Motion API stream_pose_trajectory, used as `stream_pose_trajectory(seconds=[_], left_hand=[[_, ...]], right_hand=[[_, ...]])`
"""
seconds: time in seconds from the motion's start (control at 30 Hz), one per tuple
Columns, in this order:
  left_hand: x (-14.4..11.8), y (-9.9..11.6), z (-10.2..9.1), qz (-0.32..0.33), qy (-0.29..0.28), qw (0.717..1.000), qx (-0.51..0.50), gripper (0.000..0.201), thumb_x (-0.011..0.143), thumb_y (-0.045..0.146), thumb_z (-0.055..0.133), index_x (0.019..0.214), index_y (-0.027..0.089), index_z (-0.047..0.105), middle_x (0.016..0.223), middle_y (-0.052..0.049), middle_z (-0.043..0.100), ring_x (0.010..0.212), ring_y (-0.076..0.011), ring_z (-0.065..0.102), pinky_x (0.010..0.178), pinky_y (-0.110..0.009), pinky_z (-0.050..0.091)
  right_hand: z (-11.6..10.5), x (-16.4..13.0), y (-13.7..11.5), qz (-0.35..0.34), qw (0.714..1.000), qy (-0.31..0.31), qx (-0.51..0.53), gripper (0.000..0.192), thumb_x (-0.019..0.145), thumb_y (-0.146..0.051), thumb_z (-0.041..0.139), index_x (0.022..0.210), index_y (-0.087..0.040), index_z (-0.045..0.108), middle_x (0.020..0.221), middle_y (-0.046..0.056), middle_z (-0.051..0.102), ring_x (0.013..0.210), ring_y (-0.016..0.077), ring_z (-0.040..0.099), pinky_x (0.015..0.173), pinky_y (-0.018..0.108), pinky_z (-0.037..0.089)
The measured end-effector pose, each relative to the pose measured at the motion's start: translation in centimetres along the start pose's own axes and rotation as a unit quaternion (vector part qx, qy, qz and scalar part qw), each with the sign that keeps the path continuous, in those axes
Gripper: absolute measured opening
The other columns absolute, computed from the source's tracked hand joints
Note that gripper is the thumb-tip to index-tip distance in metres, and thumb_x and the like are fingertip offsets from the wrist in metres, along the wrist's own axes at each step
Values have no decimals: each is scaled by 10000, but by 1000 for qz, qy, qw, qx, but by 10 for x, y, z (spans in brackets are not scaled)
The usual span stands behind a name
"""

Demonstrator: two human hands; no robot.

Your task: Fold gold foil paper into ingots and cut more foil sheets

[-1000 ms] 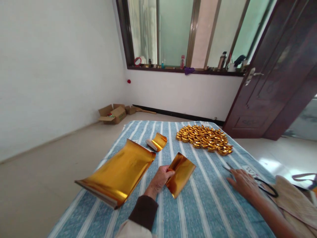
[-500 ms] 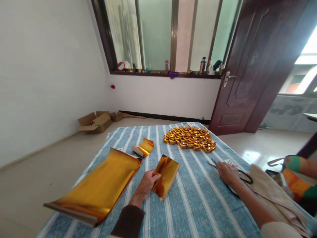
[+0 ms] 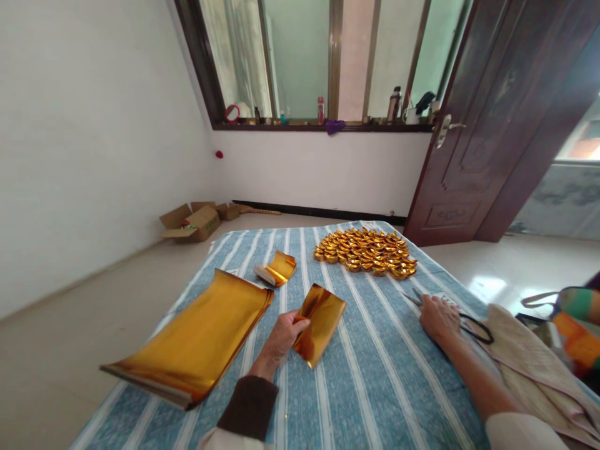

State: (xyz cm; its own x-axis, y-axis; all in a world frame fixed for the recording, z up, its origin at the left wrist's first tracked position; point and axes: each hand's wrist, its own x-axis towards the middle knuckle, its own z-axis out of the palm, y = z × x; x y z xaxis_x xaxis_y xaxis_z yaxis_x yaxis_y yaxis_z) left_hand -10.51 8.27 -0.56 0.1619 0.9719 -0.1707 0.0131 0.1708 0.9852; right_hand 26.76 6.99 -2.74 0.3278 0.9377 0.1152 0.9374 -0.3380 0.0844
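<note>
One thin foil sheet (image 3: 321, 322), light and easily creased, is pinched at its left edge by the left hand (image 3: 281, 337), while the right hand (image 3: 438, 317) lies on scissors (image 3: 462, 319), grip unclear.

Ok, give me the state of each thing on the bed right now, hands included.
Left hand: pinching the small gold sheet's edge.
Small gold sheet: curled, partly lifted.
Right hand: resting flat on the scissors.
Scissors: lying on the bed, blades look shut.
Gold paper stack: flat, edges curling up.
Small gold stack: top sheet curled.
Folded gold ingots: heaped together.
Door: open.
Cardboard box: flaps open.
</note>
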Motion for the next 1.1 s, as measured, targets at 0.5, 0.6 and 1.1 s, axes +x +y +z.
stream_pose_trajectory(seconds=[0.5,0.6,1.1], left_hand=[[2,-2,3,8,-7,996,87,160,604,274,621,678,133,613,594,16,585,531,-113,518,504,-202,370],[3,-2,3,-3,-30,993,112,152,590,261,616,669,131,621,584,18,574,528,-116,515,496,-202,359],[5,-2,8,44,9,977,208,414,684,149,565,1084,112,667,875,-62,720,721,-169,666,666,-255,523]], right_hand=[[-26,-30,-57,-95,907,50,407,407,852,-359,545,1171,-110,593,1060,145,667,993,260,626,873,377,454],[-39,-35,-95,-155,756,-97,629,556,806,-494,594,1225,-132,557,848,51,677,791,195,637,731,324,501],[-16,-36,-122,-80,705,-188,680,562,645,-306,585,1179,-130,599,458,-118,402,388,76,386,388,198,339]])
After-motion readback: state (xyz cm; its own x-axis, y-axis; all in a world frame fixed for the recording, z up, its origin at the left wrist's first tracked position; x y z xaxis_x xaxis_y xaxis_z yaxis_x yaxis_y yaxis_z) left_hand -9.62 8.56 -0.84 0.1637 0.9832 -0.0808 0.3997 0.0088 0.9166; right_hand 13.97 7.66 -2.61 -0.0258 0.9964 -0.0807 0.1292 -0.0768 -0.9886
